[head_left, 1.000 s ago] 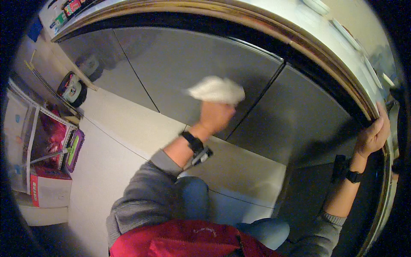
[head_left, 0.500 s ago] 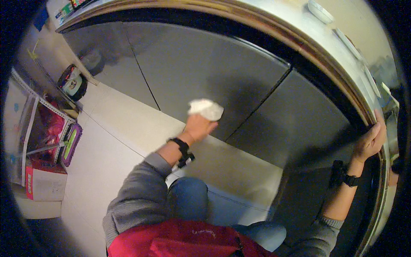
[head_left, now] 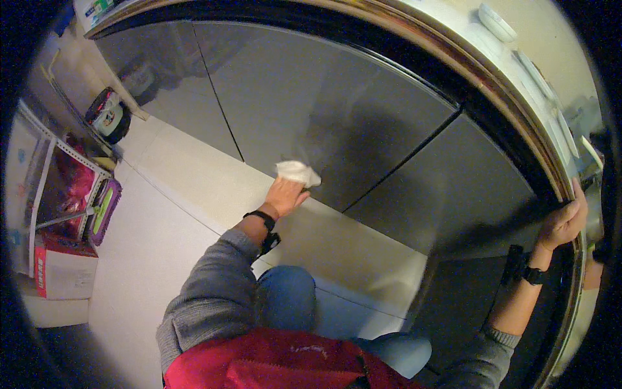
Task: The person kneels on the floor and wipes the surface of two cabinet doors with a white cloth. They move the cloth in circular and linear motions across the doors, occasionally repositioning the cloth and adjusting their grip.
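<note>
A crumpled white cloth [head_left: 296, 172] lies under the fingers of my left hand [head_left: 285, 194], which holds it low against a dark grey, glossy cabinet door [head_left: 311, 91]. The fingers are partly hidden by the cloth. Far to the right, my right hand [head_left: 562, 223] grips the brown edge of the countertop [head_left: 515, 97], its thumb on the near side and fingertips over the top. A black band circles each of my wrists. Thin dark gaps separate this door from the panels on either side.
At the left stand a purple-and-green mop head [head_left: 105, 211], a red-and-white box [head_left: 67, 272] and a dark round container [head_left: 109, 117]. A white dish [head_left: 497, 24] sits on the counter. Pale tiled floor [head_left: 149, 214] stretches below the doors, and my bent knees are close to it.
My left hand has slid the cloth slightly left and down along the door. My right hand keeps its hold on the counter edge. The view has shifted a little.
</note>
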`<act>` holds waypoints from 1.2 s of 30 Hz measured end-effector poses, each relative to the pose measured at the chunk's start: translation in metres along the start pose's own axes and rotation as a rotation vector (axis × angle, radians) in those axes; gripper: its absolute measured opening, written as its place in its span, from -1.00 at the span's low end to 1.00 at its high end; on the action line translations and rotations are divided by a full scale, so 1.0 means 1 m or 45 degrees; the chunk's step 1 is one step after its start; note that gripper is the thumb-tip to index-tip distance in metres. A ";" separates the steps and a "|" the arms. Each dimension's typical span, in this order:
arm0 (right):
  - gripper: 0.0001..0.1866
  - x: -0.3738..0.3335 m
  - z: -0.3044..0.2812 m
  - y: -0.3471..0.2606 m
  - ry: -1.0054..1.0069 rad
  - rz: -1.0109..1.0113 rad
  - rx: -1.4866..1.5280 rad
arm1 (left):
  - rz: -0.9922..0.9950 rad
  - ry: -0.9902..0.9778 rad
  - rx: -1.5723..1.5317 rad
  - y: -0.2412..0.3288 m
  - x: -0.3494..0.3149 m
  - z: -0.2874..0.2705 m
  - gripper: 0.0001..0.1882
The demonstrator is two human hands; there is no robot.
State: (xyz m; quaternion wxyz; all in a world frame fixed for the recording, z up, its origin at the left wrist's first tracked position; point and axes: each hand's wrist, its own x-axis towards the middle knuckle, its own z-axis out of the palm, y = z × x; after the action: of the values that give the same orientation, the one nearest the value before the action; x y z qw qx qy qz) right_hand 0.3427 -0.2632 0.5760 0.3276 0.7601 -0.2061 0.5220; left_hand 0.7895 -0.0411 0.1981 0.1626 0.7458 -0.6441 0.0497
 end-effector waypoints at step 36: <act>-0.52 -0.011 -0.040 0.000 -0.014 0.031 -0.231 | 0.455 0.192 -0.179 0.061 0.044 -0.045 -0.53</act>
State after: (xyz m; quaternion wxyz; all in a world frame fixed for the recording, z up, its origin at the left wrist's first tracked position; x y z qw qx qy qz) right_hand 0.3123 -0.2346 0.5751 0.3877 0.7274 -0.2635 0.5011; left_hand 0.7432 -0.0765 0.2637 0.2506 0.6007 -0.7540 0.0885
